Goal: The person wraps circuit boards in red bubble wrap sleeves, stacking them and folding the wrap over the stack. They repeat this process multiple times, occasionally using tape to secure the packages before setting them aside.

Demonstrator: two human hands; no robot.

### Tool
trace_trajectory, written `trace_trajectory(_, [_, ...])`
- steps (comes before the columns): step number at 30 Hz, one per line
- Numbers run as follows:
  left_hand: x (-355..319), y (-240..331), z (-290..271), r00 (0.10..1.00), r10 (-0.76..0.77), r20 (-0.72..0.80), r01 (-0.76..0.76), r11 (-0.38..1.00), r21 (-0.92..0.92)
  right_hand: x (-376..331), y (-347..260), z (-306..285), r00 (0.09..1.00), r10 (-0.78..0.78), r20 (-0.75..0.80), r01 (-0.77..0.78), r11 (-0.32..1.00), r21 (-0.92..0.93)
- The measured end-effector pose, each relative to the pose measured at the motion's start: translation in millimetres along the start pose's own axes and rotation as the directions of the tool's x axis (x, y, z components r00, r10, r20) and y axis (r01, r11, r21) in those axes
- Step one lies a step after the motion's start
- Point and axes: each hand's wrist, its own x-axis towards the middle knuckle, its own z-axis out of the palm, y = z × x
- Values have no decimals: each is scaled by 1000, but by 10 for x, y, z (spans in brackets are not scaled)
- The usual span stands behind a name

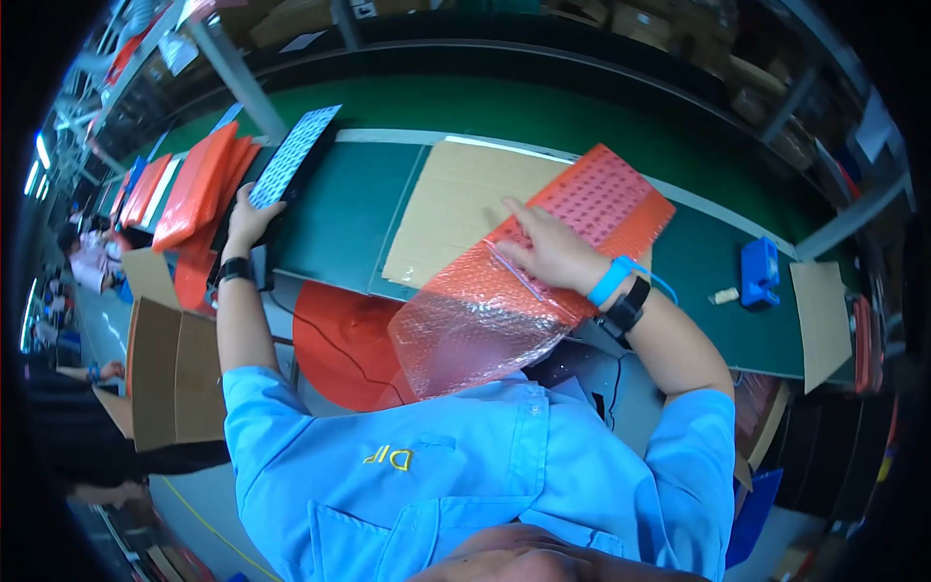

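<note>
At the left of the table, my left hand (252,221) is closed around the near end of a slim keyboard (299,145) with pale blue-white keys, tilted up and away. My right hand (553,250) lies on a pink-red bubble-wrap bag (456,315), thumb and fingers apart. Rows of keys show through the far part of the bag, so a second keyboard (593,199) is inside. The bag's near, clear-looking end hangs over the table's front edge. Beneath the bag is a flat cardboard sheet (427,213).
Several filled red bubble-wrap bags (199,189) stand in a row at the far left. A blue tape dispenser (759,272) is on the green table (708,320) at right, beside a small pale piece (723,296). An open carton (175,364) and a red round stool (339,339) are below.
</note>
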Motion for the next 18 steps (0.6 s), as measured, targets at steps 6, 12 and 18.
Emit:
trace_trajectory(6, [-461,752,-289,964,205,-168,-220,972,-77,15,773,-480,964,263,-42,-198,814,546])
trace_trajectory(12, [-1785,2299,254,810,573,-125,-565,707,-426,144,341,-1090,937,210,280,-297,55,953])
trace_trajectory(18, [-2048,2856,609,677,667,-312,-734,579,-355,-258,404,-1399,933,351,-80,-50,346,937])
